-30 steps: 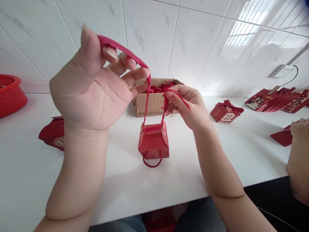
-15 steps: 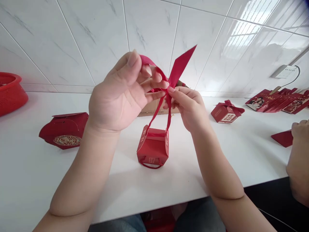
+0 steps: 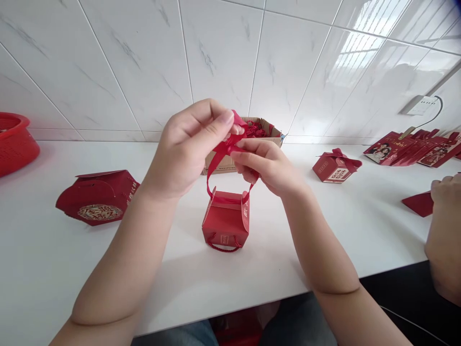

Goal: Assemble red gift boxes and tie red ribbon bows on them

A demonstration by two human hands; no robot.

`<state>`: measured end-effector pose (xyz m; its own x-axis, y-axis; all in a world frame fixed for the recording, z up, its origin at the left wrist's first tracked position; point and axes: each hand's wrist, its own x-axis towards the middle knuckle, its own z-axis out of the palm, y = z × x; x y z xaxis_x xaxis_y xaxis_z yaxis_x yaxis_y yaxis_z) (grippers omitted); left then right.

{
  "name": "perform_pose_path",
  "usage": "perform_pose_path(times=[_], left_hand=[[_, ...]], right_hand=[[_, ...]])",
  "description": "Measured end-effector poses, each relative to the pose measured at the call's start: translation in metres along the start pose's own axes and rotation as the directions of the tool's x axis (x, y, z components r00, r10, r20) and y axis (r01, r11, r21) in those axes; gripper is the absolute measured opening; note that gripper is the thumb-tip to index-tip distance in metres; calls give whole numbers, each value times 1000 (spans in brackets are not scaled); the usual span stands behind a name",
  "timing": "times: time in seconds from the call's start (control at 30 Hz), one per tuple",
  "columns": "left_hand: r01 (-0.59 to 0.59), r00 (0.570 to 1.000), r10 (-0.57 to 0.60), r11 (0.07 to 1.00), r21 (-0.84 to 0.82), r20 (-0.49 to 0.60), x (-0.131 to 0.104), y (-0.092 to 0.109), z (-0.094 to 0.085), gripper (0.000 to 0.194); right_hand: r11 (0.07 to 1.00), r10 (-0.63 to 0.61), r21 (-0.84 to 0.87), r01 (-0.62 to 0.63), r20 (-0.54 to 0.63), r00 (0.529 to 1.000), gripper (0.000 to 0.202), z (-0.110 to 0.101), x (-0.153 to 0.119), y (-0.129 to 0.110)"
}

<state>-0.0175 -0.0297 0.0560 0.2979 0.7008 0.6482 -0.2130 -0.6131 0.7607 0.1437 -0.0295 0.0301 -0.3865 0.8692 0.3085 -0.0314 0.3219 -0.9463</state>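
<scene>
A small red gift box [image 3: 226, 218] stands on the white table, with a twisted cord handle on its near side. Red ribbon [image 3: 213, 174] runs up from both sides of its top to my fingers. My left hand [image 3: 196, 144] pinches the ribbon above the box, thumb against the fingers. Close beside it, my right hand [image 3: 264, 163] grips the ribbon between thumb and forefinger. The fingers partly hide where the strands cross, so I cannot tell how they are looped.
Behind my hands stands a cardboard box [image 3: 280, 139] of red items. A larger red box [image 3: 97, 199] and a red plastic basket [image 3: 18, 144] are left. Right are a ribboned box [image 3: 334, 166], several flat red packs [image 3: 396, 149] and another person's hand [image 3: 446, 192] at a red piece.
My left hand has turned over and closed in a pinch, coming down toward my right hand. The upright ribbon end no longer sticks up, and the ribbon loop over the box has widened.
</scene>
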Motion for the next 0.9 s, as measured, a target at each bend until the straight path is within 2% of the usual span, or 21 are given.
perform_pose_path(times=[0.07,0.17,0.3,0.37,0.43,0.5,0.57,0.63,0.7,0.8,0.9], left_hand=[[16,1000,-17,996,83,12,-2,1,2,18],[37,995,-48,991,129,86,-4,4,5,20],[-19,986,0,993,117,164,-4,5,6,22],[-63,992,47,988,140,116,-3,3,3,23],[-99,995,100,966,241,6,0,-1,-3,23],[-62,989,108,928,367,-104,3,-3,-11,22],[53,991,11,889,455,-135,4,-4,-19,25],[140,990,-118,853,503,-75,4,-3,-23,27],[137,988,-152,832,537,-18,3,-2,-24,21],[28,999,-1,859,512,-53,3,-3,-22,11],[-70,980,142,903,423,-142,5,-7,-20,9]], right_hand=[[1000,-12,10,11,21,1000,23,1,0,0],[999,-31,10,32,-53,998,30,2,2,2],[999,-28,19,31,-119,992,37,2,5,6],[999,-19,40,25,-137,990,35,-1,6,7],[997,-17,72,27,-143,990,32,-4,5,6],[994,-24,101,37,-125,992,33,-7,5,5],[993,-29,111,39,-93,995,34,-10,4,4],[993,-20,112,28,-77,997,33,-11,4,3],[993,-8,114,17,-74,997,32,-12,4,3],[993,-8,117,17,-75,997,31,-12,4,4],[993,-24,115,30,-51,998,31,-9,4,4]])
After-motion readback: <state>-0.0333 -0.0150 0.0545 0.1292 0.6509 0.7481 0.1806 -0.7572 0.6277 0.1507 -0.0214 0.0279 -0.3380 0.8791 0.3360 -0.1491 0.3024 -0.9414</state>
